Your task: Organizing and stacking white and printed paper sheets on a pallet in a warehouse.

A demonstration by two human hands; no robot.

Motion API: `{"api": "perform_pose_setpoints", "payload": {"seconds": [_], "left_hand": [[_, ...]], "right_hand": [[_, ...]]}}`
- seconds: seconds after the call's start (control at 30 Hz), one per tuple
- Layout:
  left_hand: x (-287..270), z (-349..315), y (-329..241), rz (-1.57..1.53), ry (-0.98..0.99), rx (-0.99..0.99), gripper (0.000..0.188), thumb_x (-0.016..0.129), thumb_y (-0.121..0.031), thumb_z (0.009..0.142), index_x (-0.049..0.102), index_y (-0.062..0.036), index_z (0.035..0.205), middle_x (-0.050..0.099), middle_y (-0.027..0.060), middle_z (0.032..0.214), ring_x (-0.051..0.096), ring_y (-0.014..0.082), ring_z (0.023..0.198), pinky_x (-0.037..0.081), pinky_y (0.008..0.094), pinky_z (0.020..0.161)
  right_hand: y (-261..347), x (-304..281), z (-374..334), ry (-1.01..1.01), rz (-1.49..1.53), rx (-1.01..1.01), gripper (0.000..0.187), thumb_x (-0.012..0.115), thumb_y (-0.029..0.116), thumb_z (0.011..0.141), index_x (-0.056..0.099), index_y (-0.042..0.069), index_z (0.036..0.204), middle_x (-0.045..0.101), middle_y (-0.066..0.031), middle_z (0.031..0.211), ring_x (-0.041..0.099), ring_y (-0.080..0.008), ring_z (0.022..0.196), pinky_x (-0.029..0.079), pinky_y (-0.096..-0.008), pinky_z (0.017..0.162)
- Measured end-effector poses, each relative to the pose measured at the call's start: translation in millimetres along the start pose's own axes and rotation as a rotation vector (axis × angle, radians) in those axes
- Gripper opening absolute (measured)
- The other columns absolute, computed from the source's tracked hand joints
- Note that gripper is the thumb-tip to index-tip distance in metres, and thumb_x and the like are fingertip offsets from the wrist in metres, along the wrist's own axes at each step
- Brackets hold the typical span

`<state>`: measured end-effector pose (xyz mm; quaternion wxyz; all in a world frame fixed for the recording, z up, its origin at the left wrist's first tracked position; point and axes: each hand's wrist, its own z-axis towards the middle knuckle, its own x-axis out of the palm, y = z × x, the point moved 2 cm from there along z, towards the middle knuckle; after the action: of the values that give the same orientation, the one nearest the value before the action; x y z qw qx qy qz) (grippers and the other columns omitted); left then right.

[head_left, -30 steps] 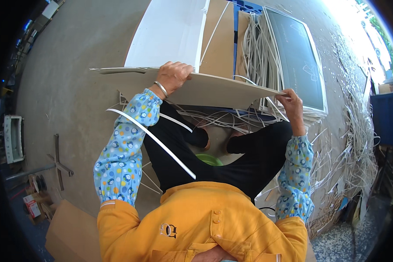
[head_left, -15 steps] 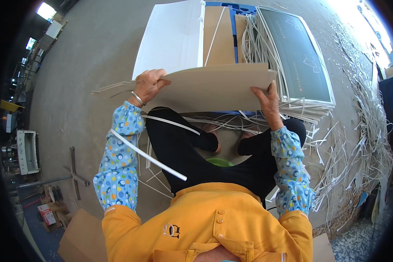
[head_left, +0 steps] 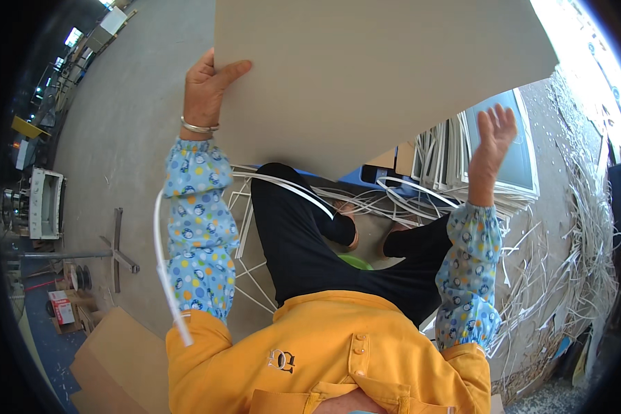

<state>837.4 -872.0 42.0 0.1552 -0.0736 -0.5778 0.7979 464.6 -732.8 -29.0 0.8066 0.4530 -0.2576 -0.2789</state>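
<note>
A large grey-brown flat board (head_left: 379,62) is raised in front of me and fills the upper middle of the view. My left hand (head_left: 210,86) is closed on its left edge, thumb on the near face and fingers behind. Off the board, below its right corner, my right hand (head_left: 495,138) is open with fingers raised, holding nothing. Behind that hand stands a stack of white-framed green boards (head_left: 524,155), partly hidden. A white strip (head_left: 160,255) curves down along my left sleeve; where its upper end goes is hidden.
Blue pallet parts (head_left: 355,178) and looped white strips (head_left: 400,183) lie beyond my feet. Tangled strips (head_left: 579,241) cover the floor at right. At left are a metal cross-shaped stand (head_left: 117,252), a white machine frame (head_left: 46,203) and cardboard (head_left: 110,359).
The board has been lifted and tilted up, now covering the white panel behind it. My right hand has let go of its right end and moved right. My left hand has risen with it.
</note>
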Motion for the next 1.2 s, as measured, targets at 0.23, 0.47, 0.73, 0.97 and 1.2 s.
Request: {"api": "perform_pose_setpoints", "payload": {"seconds": [0.23,0.47,0.73,0.97,1.2], "left_hand": [[-7,-9,37,-0.193,-0.134,0.027,0.026,0.062,-0.002,0.076,0.056,-0.0007,0.101,0.062,0.0071,0.092,0.059,0.0145,0.082,0.049,0.0259,0.07],[-7,-20,65,-0.224,-0.157,-0.059,0.03,0.06,-0.003,0.077,0.052,-0.0008,0.105,0.059,0.0082,0.1,0.056,0.0158,0.091,0.045,0.0281,0.081],[-9,-27,80,-0.301,-0.2,-0.013,0.029,0.062,-0.003,0.075,0.053,-0.0005,0.103,0.06,0.0084,0.095,0.059,0.0159,0.084,0.049,0.0271,0.072],[-20,-29,98,-0.195,-0.139,-0.102,0.028,0.063,-0.005,0.075,0.054,-0.0019,0.102,0.061,0.0076,0.094,0.059,0.0153,0.085,0.048,0.0252,0.073],[-30,-39,100,-0.216,-0.164,-0.141,0.034,0.066,-0.006,0.073,0.053,-0.0023,0.105,0.059,0.0069,0.098,0.057,0.0153,0.089,0.046,0.0266,0.078]], "right_hand": [[19,60,18,0.135,0.306,0.151,0.038,0.061,0.017,0.081,0.045,0.0,0.111,0.054,-0.0092,0.102,0.052,-0.0164,0.097,0.041,-0.0276,0.085],[61,83,14,0.201,0.163,0.072,0.031,0.062,0.014,0.08,0.051,-0.002,0.104,0.057,-0.0064,0.097,0.055,-0.0131,0.087,0.043,-0.023,0.077],[46,72,10,0.215,0.25,0.058,0.024,0.06,0.01,0.081,0.054,0.0,0.102,0.059,-0.0049,0.092,0.055,-0.0119,0.082,0.043,-0.024,0.075],[13,63,2,0.325,0.17,0.151,0.028,0.057,0.012,0.083,0.051,0.002,0.108,0.057,-0.0072,0.099,0.051,-0.0133,0.095,0.037,-0.0273,0.086],[31,94,-4,0.263,0.171,0.197,0.026,0.061,0.017,0.081,0.052,0.002,0.101,0.058,-0.0048,0.09,0.054,-0.0103,0.08,0.042,-0.0228,0.072]]}}
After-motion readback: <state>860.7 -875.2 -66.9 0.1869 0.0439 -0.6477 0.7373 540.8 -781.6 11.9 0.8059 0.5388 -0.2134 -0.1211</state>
